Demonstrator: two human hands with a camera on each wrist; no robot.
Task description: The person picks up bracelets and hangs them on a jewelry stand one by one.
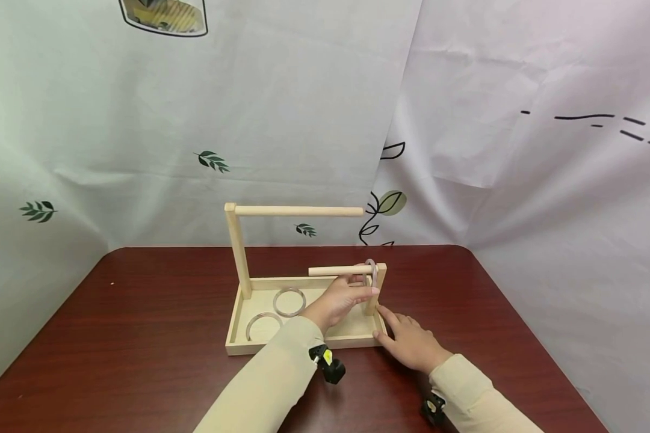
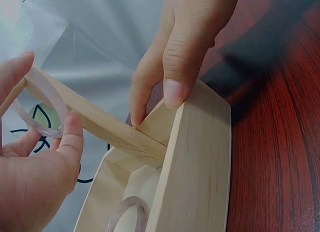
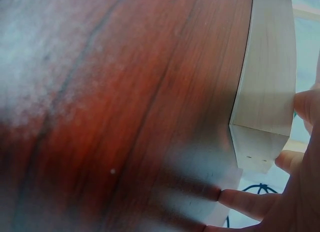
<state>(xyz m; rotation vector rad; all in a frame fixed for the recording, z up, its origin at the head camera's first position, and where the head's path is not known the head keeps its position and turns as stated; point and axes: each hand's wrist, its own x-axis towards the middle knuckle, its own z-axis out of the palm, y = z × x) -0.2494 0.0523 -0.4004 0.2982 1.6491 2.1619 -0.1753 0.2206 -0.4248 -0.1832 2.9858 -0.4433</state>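
My left hand (image 1: 338, 304) pinches a pale translucent bangle (image 1: 375, 275) between thumb and fingers. The bangle hangs around the lower bar (image 1: 336, 270) of a wooden stand, beside its short right post (image 1: 381, 273); the left wrist view shows this bangle (image 2: 59, 107) close up. My right hand (image 1: 411, 343) touches the right end of the stand's tray (image 1: 352, 343), its thumb on the front corner and its forefinger at the side wall. Two more bangles lie in the tray: one towards the back (image 1: 289, 316), another at the front left (image 1: 248, 331), partly hidden by the front wall.
A tall left post (image 1: 238, 252) carries a longer upper bar (image 1: 298, 211), which ends freely on the right. The tray stands on a dark red wooden table (image 1: 141, 313). White printed cloth (image 1: 303, 120) hangs behind and on the right.
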